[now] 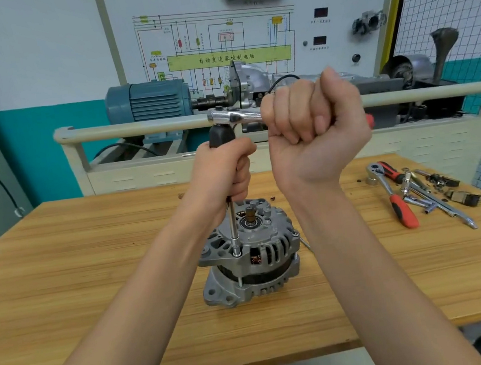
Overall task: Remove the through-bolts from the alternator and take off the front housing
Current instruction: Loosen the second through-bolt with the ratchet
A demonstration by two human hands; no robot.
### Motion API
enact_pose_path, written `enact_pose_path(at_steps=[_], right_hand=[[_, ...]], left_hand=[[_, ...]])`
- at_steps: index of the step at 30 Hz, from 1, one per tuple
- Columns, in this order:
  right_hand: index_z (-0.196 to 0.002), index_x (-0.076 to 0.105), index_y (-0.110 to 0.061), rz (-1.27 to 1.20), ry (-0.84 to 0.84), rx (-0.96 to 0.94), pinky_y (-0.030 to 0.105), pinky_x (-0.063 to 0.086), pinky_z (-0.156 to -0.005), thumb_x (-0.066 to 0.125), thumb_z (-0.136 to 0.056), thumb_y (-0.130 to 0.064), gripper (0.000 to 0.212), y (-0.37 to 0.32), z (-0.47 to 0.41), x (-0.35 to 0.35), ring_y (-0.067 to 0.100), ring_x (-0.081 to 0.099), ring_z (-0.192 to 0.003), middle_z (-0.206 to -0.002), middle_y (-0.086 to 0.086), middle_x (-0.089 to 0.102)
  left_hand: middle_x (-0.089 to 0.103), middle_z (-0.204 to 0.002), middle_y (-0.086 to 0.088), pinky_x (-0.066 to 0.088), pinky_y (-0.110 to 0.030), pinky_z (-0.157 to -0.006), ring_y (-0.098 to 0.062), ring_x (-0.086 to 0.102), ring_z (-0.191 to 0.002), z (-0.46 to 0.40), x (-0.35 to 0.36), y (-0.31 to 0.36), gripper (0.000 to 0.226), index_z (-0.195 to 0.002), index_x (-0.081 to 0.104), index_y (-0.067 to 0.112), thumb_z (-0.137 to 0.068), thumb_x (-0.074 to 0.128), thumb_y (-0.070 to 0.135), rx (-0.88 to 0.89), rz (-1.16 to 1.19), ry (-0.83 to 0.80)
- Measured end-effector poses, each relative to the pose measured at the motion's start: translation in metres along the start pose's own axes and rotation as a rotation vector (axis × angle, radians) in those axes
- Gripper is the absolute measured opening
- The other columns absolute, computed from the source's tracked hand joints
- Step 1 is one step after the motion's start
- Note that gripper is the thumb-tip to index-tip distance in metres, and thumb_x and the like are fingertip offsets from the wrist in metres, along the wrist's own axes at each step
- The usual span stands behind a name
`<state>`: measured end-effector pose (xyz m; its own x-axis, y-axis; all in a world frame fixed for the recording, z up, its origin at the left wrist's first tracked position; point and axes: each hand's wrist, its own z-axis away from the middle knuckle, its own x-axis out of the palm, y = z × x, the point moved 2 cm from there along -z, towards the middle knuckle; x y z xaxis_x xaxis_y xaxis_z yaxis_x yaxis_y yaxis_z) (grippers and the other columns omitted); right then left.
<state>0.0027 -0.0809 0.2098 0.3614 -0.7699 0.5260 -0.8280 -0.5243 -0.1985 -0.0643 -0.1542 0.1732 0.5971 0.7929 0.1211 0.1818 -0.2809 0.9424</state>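
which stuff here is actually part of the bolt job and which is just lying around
In use:
alternator
ratchet, gripped by right hand
extension driver, held by left hand

Lying about:
red-handled ratchet
loose sockets and bars
blue motor

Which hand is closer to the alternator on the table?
Left. The left hand holds the upright tool just above the alternator; the right hand grips the ratchet handle higher up.

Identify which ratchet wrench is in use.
The chrome ratchet gripped by the right hand, raised above the alternator; the red-handled ratchet lies untouched on the table.
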Motion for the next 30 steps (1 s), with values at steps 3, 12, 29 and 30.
enact_pose_path(at_steps=[3,12,29,30], right_hand=[[-0.047,0.028,-0.022,0.225,-0.112,-0.184,0.024,0.020,-0.047,0.041,-0.079,-0.003,0.040,0.004,0.011,0.011,0.005,0.026,-0.038,-0.040,-0.011,0.034],[-0.034,0.032,-0.016,-0.376,0.207,0.260,0.021,0.020,-0.040,0.039,-0.080,-0.014,0.047,0.002,-0.018,-0.023,0.012,0.009,-0.038,-0.030,-0.003,0.024],[-0.042,0.031,-0.024,0.197,-0.032,-0.177,0.025,0.018,-0.047,0.033,-0.081,0.001,0.046,0.004,0.012,0.016,0.006,0.025,-0.035,-0.037,-0.007,0.031],[-0.042,0.033,-0.024,0.231,-0.036,-0.201,0.025,0.018,-0.047,0.033,-0.080,0.001,0.046,0.005,0.013,0.017,0.006,0.025,-0.036,-0.037,-0.007,0.030]], left_hand=[[0.023,-0.035,0.005,0.016,-0.013,-0.037,-0.011,0.015,-0.030,0.001,0.004,-0.001,0.045,-0.049,0.029,0.018,-0.084,0.050,0.000,0.032,-0.025,0.104],[0.027,-0.037,0.004,0.024,-0.021,-0.040,-0.012,0.023,-0.031,0.001,-0.009,0.004,0.037,-0.046,0.039,0.018,-0.077,0.058,0.011,0.021,0.020,-0.287],[0.024,-0.036,0.006,0.017,-0.014,-0.036,-0.010,0.016,-0.030,0.001,0.003,-0.002,0.043,-0.049,0.031,0.018,-0.083,0.051,0.000,0.052,-0.021,0.121],[0.024,-0.036,0.006,0.017,-0.013,-0.036,-0.010,0.016,-0.030,0.000,0.002,-0.002,0.043,-0.049,0.031,0.018,-0.083,0.051,0.000,0.060,-0.021,0.116]])
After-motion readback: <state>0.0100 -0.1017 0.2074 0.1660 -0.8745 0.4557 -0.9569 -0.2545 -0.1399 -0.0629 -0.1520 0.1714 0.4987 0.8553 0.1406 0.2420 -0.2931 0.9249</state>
